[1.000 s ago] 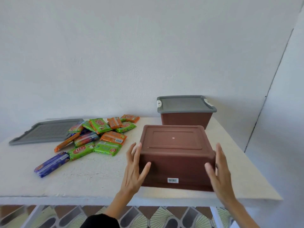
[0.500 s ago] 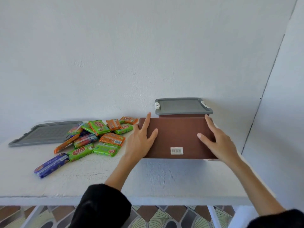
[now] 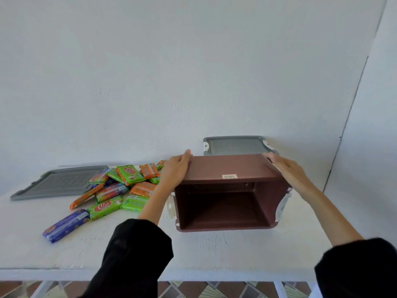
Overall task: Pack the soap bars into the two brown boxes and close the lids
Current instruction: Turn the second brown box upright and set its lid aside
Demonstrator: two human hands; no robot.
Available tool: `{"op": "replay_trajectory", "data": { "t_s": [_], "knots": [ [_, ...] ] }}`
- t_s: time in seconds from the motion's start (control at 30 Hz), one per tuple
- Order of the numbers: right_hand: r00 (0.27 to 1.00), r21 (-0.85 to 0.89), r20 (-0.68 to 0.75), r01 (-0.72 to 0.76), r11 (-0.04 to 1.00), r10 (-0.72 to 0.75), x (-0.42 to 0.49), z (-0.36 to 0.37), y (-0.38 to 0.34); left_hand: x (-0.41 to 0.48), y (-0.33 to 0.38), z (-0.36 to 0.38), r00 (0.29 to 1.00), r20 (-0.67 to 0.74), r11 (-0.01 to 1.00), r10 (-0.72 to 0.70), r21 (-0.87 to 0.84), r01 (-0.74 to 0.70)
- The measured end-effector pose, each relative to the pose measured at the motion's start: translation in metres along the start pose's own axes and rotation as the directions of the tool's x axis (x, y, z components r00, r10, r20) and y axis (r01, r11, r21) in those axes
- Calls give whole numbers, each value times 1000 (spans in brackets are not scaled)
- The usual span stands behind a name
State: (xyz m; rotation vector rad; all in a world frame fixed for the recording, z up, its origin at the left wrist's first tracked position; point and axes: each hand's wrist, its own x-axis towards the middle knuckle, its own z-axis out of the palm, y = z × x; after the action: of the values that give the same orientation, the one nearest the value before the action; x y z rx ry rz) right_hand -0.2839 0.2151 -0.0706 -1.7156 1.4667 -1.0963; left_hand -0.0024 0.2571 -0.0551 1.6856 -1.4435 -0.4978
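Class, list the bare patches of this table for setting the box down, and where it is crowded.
Bare: the table's front strip, from the blue soap bar to the right corner. Crowded: left middle, soap bars beside the grey lid.

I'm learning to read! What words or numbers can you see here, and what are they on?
"UA": red logo on the green soap bar near the pile's front.
Barcode sticker on the brown box: too small to read.
Other soap wrappers: print too blurred to read.
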Motion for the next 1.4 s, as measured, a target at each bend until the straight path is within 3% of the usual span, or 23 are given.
{"op": "replay_trajectory", "data": {
  "t_s": [0.07,0.17,0.27,0.37,0.47,0.6,0.73,0.9,1.17,1.27,1.4],
  "knots": [
    [974,130,-194,147,981,-121,-23,13,11,-11,-12,7,974,-193,978,121,-145,-150],
    [872,40,-345,385,922,-349,-44,37,32,-28,-32,26,861,-401,905,311,-152,-398],
    [851,-28,-378,384,923,-365,-47,57,56,-40,-51,39,734,-499,844,460,-10,-535],
    [857,-103,-354,361,927,-374,-54,73,79,-42,-74,50,699,-452,821,554,160,-547],
    [852,-158,-339,365,917,-398,-55,80,92,-46,-88,61,719,-425,835,549,295,-464],
    [846,-199,-359,344,918,-395,-48,78,82,-45,-81,62,793,-367,872,486,261,-414],
    [857,-372,-376,209,904,-353,-40,66,59,-35,-59,47,837,-364,889,410,364,-277],
    [946,-552,-254,31,833,-203,-27,50,36,-8,-48,31,975,-116,897,191,424,-126],
    [992,-617,-103,-8,787,-70,-12,59,45,27,-66,39,987,116,838,115,522,-159],
    [997,-678,-59,-2,735,-51,-7,60,47,29,-74,40,984,144,810,103,562,-167],
    [999,-722,2,-32,692,48,2,53,48,17,-80,41,985,170,736,-17,669,-103]
  ]
}}
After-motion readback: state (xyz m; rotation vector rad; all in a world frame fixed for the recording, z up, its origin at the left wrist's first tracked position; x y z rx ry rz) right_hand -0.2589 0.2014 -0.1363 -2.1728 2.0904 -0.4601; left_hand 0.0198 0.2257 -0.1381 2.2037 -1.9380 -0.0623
